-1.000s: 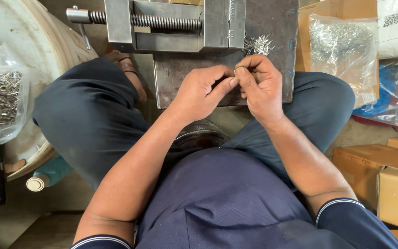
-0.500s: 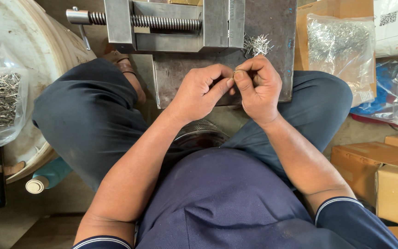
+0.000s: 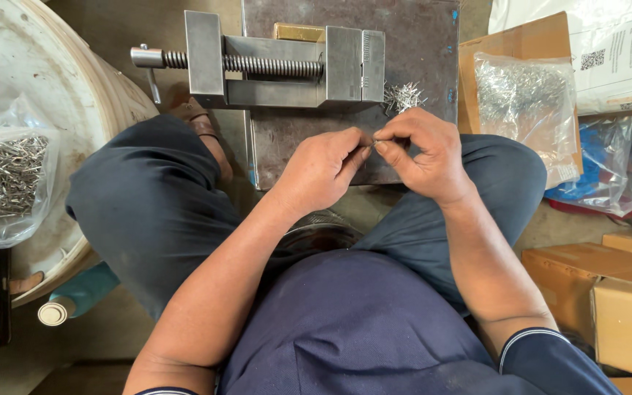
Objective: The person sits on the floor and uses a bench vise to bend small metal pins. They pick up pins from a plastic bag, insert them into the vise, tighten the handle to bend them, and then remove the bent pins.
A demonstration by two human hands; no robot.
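Both forearms reach forward from the seated body and converge over the lap, elbows out, wrists bent slightly inward so the two hands meet fingertip to fingertip. The left hand (image 3: 323, 172) is curled, its knuckles up, with thumb and forefinger drawn into a narrow pinch pointing toward the other hand. The right hand (image 3: 426, 157) mirrors it, fingers folded, thumb and forefinger pressed together around a small metal pin (image 3: 376, 137) that shows only as a tiny glint where the two pinches meet; whether both hands grip it or only one cannot be told. The hands hover just above the near edge of a dark steel plate (image 3: 294, 146) that lies between the knees. Just beyond the hands on that plate stands a grey machine vise (image 3: 287, 62), its screw handle sticking out to the left. Just past the right hand's knuckles, beside the vise's end, lies a loose heap of pins (image 3: 402, 95). Farther right of the right hand, a clear bag of pins (image 3: 524, 99) leans on a cardboard box (image 3: 502, 44). Well to the left of the left hand, another bag of pins (image 3: 5, 175) rests on a white bucket (image 3: 89, 95).
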